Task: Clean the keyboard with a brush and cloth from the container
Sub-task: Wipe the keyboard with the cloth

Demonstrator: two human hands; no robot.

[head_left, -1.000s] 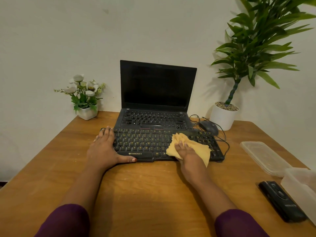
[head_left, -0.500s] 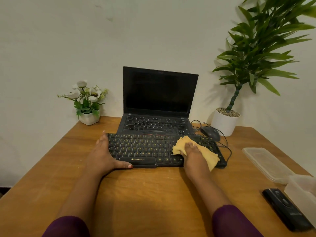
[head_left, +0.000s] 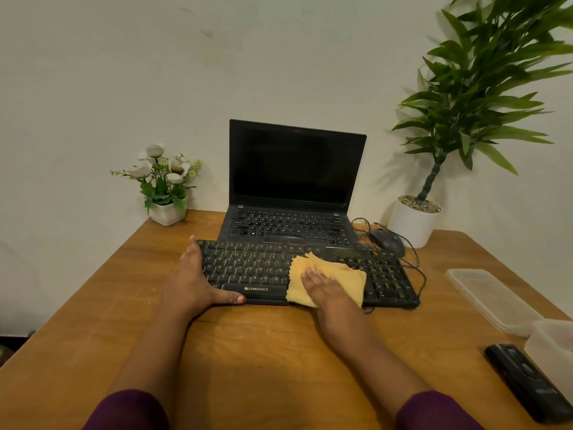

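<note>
Light: I read it dim, warm, even | Shadows: soft; potted plant (head_left: 483, 97) casts leftward onto wall (head_left: 155, 72) | Blur: its top leaves smear, far-right container (head_left: 553, 346) looks soft | Distortion: table (head_left: 279, 352) edges splay wide toward my lower corners

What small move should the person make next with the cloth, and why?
Probably slide the cloth left across the letter keys. The right hand presses it flat on the middle of the keyboard, those keys lie uncovered, and the left hand braces the keyboard's left end against such a push.
</note>
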